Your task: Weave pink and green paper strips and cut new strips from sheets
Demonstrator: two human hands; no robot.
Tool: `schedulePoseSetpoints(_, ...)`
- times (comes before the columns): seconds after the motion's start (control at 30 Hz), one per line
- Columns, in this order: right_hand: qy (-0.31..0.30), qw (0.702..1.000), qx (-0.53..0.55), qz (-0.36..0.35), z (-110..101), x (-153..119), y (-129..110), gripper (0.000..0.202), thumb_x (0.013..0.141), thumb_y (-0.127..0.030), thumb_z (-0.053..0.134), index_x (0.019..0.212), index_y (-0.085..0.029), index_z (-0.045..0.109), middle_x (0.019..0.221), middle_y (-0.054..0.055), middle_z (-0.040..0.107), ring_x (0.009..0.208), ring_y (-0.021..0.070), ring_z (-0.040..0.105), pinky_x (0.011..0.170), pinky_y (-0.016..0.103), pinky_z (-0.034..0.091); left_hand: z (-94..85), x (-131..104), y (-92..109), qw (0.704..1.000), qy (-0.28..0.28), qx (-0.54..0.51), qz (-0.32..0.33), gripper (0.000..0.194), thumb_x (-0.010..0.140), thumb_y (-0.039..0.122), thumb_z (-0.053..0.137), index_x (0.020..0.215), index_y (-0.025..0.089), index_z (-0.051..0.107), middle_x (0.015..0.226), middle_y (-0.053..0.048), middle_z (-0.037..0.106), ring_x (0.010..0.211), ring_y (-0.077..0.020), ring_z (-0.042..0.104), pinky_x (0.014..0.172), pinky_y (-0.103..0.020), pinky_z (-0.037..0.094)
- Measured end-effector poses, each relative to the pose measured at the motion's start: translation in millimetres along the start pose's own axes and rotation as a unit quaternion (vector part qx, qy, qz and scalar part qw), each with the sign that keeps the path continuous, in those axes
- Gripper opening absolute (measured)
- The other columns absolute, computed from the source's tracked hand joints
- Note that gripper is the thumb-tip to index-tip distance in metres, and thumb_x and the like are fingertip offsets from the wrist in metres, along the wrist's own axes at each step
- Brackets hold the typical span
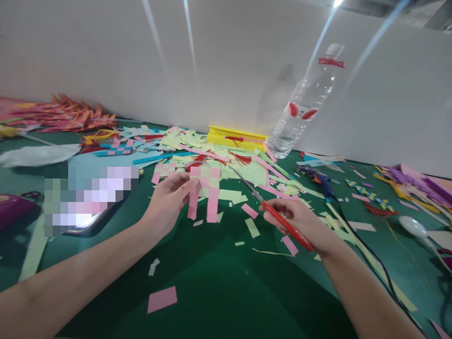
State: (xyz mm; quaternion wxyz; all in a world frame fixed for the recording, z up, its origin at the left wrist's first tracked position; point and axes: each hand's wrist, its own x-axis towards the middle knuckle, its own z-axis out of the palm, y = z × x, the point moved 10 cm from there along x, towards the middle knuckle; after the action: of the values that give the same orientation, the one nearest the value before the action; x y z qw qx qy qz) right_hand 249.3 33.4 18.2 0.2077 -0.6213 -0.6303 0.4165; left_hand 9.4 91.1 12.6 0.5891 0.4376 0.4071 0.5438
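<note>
Pinched in my left hand [171, 200] is a small woven paper piece [210, 181] in pink and pale green checks, with two pink strips hanging from its lower edge. My right hand [293, 216] grips red-handled scissors [287, 226], their metal blades pointing up and left toward the woven piece but apart from it. Whether the blades are parted is hard to make out. Beneath and between both hands lie paper scraps, among them a pink one [250, 210] and a pale green one [252, 228].
A clear plastic bottle [305, 103] stands by the wall. A phone-like device with a blurred screen [95, 202] lies left. Heaped paper strips [176, 141], a yellow folded sheet [222, 136] and a blue glue gun [319, 181] with a black cord [367, 249] lie farther back. A white spoon [413, 227] is right.
</note>
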Motion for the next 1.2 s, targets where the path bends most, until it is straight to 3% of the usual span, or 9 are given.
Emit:
schedulePoseSetpoints(0.2, 0.006, 1.0, 0.005, 0.004, 1, 0, 1, 0.04, 0.071, -0.046, 0.07, 0.099, -0.018, 0.068, 0.079, 0.004, 0.064, 0.065, 0.0162, 0.058, 0.057, 0.029, 0.044, -2.0, 1, -1, 1.0, 0.005, 0.005, 0.001, 0.014, 0.074, 0.027, 0.074, 0.077, 0.018, 0.063, 0.065, 0.001, 0.061, 0.056, -0.0116, 0.058, 0.043, -0.019, 0.048)
schedulePoseSetpoints(0.37, 0.034, 0.999, 0.024, -0.001, -7, -1, 0, 0.045, 0.076, -0.051, 0.064, 0.106, -0.018, 0.065, 0.08, 0.006, 0.065, 0.081, 0.0232, 0.063, 0.068, 0.034, 0.05, -5.5, 4, 9, 1.0, 0.013, 0.001, 0.027, 0.016, 0.072, 0.027, 0.074, 0.07, 0.018, 0.062, 0.063, 0.0, 0.059, 0.054, -0.0112, 0.056, 0.042, -0.02, 0.045)
schedulePoseSetpoints(0.5, 0.029, 0.999, -0.018, -0.023, -10, -1, 0, 0.047, 0.079, -0.052, 0.061, 0.115, -0.021, 0.06, 0.104, 0.009, 0.066, 0.096, 0.0275, 0.063, 0.083, 0.041, 0.05, -20.8, 11, 17, 0.996, 0.071, -0.04, 0.047, 0.012, 0.071, 0.022, 0.074, 0.075, 0.018, 0.063, 0.064, 0.001, 0.061, 0.059, -0.0114, 0.059, 0.055, -0.021, 0.051)
schedulePoseSetpoints(0.67, 0.005, 0.999, -0.028, -0.042, -3, 0, 3, 0.041, 0.084, -0.047, 0.057, 0.116, -0.021, 0.059, 0.113, 0.009, 0.065, 0.102, 0.0273, 0.062, 0.088, 0.042, 0.049, -32.1, 13, 19, 0.988, 0.121, -0.078, 0.053, 0.011, 0.07, 0.018, 0.073, 0.075, 0.018, 0.063, 0.067, 0.001, 0.061, 0.063, -0.0127, 0.06, 0.057, -0.023, 0.053)
schedulePoseSetpoints(0.87, -0.022, 0.999, -0.014, -0.02, 5, -1, 3, 0.046, 0.08, -0.044, 0.064, 0.119, -0.021, 0.059, 0.107, 0.008, 0.067, 0.099, 0.0264, 0.063, 0.085, 0.041, 0.05, -26.0, 10, 22, 0.988, 0.097, -0.098, 0.071, 0.01, 0.071, 0.018, 0.073, 0.07, 0.019, 0.063, 0.067, 0.001, 0.059, 0.06, -0.0106, 0.057, 0.055, -0.021, 0.051)
schedulePoseSetpoints(1.2, -0.043, 0.999, 0.0, -0.019, 13, -3, -3, 0.04, 0.078, -0.047, 0.066, 0.11, -0.023, 0.063, 0.101, 0.006, 0.069, 0.095, 0.0255, 0.064, 0.087, 0.042, 0.049, -16.6, 6, 13, 0.992, 0.068, -0.095, 0.045, 0.014, 0.07, 0.018, 0.074, 0.073, 0.02, 0.061, 0.063, 0.005, 0.057, 0.061, -0.0084, 0.058, 0.062, -0.018, 0.051)
